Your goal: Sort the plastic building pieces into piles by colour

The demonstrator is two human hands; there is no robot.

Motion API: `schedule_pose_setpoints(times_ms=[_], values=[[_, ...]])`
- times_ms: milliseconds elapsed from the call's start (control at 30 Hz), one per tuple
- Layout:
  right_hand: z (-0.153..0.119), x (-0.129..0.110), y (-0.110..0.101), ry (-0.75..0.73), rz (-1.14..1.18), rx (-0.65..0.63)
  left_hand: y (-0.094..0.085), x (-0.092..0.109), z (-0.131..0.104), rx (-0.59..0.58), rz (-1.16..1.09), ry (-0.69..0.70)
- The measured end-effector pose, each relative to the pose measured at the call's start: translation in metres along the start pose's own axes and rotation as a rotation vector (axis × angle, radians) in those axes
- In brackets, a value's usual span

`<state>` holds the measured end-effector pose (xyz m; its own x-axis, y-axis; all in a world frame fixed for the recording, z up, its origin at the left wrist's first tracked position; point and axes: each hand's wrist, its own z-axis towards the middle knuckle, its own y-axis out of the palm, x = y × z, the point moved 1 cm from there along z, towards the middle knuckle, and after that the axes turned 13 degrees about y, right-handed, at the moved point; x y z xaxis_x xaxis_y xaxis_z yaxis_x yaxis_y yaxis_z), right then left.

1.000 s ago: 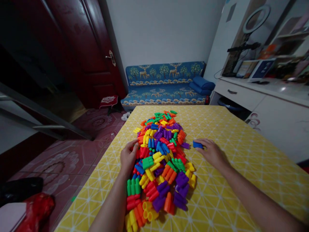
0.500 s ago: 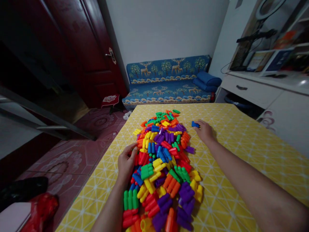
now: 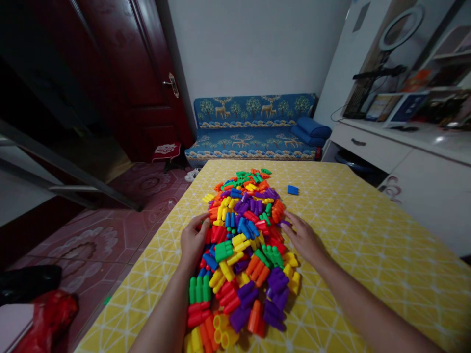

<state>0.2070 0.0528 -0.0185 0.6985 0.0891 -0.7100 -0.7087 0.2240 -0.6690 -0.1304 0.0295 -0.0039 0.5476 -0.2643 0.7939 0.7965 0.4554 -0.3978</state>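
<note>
On the room's left, a metal frame [image 3: 69,169] slants down over the tiled floor [image 3: 147,223], followed by a dark red door [image 3: 121,73], a low stool [image 3: 167,151] and a blue patterned sofa [image 3: 239,137] behind the yellow-covered bench [image 3: 353,235]. The left hand [image 3: 193,242] curls against the left edge of a long pile of coloured plastic blocks [image 3: 241,240]; whether it grips one cannot be told. Right of the pile's far part, a blue block [image 3: 293,190] lies apart. Nearer, the right hand [image 3: 303,240] has thumb and fingers parted around a purple block [image 3: 285,223] at the pile's right edge, contact unclear. A white cabinet [image 3: 437,171] stands farthest right.
</note>
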Motion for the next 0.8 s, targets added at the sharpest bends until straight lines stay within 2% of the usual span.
schedule_pose_setpoints(times_ms=[100,233,800], values=[[-0.0065,0.0031,0.0005,-0.071,-0.023,0.014,-0.0002,-0.0025,-0.0003,-0.011,0.005,0.003],[-0.0055,0.0038,0.0023,-0.089,-0.058,0.035,-0.0004,-0.0060,-0.0010,-0.028,0.009,0.005],[-0.0068,-0.0033,0.0010,-0.039,0.018,0.040,-0.0022,0.0023,0.0002,-0.023,0.038,-0.044]])
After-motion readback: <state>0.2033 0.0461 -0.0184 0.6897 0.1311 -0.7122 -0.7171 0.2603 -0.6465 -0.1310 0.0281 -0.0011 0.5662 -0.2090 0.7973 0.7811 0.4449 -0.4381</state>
